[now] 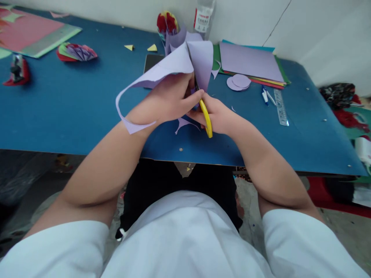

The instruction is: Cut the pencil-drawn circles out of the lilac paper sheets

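Note:
Lilac paper is raised over the middle of the blue table, a thin curled strip of it hanging over my left wrist. My left hand is closed on this paper, its fingers partly hidden behind the sheet. Yellow-handled scissors are gripped in my right hand, which touches the left one. The dark blades point away from me, up against the paper, and are mostly covered. A lilac offcut lies just below my hands.
On the blue table, lilac discs, a paper stack, pens and a ruler lie right. A bottle stands behind, a phone lies partly covered, and a stapler and folded coloured paper are left.

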Demonstrator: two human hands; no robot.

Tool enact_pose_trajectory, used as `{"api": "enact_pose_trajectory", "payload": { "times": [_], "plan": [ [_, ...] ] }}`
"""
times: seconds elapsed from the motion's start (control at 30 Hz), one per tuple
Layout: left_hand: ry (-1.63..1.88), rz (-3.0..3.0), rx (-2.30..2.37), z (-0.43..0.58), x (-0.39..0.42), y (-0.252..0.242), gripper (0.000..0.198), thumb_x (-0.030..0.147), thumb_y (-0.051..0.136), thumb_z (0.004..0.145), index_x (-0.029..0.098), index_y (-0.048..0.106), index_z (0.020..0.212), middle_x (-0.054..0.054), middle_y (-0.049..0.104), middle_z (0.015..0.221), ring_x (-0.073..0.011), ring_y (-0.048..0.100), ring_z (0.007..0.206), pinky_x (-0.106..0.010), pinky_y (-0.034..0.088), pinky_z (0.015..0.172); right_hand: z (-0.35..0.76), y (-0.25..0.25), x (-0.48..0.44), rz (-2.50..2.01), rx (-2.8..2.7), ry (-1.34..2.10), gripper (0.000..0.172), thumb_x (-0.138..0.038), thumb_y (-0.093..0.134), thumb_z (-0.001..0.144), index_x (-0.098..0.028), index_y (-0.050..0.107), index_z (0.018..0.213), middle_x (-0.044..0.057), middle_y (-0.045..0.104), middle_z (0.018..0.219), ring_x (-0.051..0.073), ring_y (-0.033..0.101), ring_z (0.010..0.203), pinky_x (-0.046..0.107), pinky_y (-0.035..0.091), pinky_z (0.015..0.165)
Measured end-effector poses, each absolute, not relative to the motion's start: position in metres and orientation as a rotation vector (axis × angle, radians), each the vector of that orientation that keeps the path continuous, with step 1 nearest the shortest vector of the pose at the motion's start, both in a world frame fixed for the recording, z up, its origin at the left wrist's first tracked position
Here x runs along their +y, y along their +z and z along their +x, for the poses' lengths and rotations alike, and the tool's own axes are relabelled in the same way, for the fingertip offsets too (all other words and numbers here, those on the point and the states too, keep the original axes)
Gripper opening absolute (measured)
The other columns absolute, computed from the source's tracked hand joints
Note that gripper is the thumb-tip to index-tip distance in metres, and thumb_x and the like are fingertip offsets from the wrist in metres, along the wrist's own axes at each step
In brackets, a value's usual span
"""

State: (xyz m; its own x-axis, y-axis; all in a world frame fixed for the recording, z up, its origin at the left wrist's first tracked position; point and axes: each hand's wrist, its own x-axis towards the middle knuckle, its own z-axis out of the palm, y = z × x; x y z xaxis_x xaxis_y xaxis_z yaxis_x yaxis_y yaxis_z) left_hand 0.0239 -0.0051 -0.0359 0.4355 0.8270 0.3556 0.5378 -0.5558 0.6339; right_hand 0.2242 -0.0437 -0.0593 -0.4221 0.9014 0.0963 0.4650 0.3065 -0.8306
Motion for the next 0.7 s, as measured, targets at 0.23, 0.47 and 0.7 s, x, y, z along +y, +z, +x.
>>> {"api": "enact_pose_trajectory", "payload": {
  "times": [0.23, 0.47, 0.7],
  "plan": [
    [0.629, 2.388, 1.166, 0.02, -0.016, -0.027, 0.026, 0.044, 0.056, 0.112, 0.026, 0.061, 0.094, -0.004, 0.063, 0.079, -0.0296, 0.073, 0.091, -0.039, 0.055, 0.087, 0.226, -0.066, -0.041, -1.201, -2.03, 1.026, 0.042, -0.056, 0.078, 0.104, -0.024, 0.058, 0.121, 0.005, 0.075, 0.105, 0.032, 0.079, 0.11, 0.052, 0.07, 0.1],
    [0.592, 2.235, 1.251, 0.025, -0.023, -0.019, 0.037, 0.038, 0.063, 0.111, 0.026, 0.051, 0.079, -0.002, 0.049, 0.072, -0.0315, 0.072, 0.091, -0.04, 0.052, 0.092, 0.225, -0.062, -0.043, -1.265, -1.991, 1.015, 0.047, -0.06, 0.084, 0.098, -0.026, 0.06, 0.118, 0.005, 0.074, 0.102, 0.034, 0.078, 0.111, 0.05, 0.071, 0.095],
    [0.686, 2.139, 1.221, 0.029, -0.023, -0.018, 0.042, 0.03, 0.073, 0.106, 0.026, 0.05, 0.07, 0.0, 0.044, 0.067, -0.0268, 0.061, 0.077, -0.037, 0.046, 0.085, 0.223, -0.059, -0.045, -1.28, -1.998, 1.022, 0.047, -0.059, 0.083, 0.098, -0.025, 0.06, 0.12, 0.007, 0.076, 0.104, 0.036, 0.078, 0.112, 0.052, 0.071, 0.095]
  ]
}}
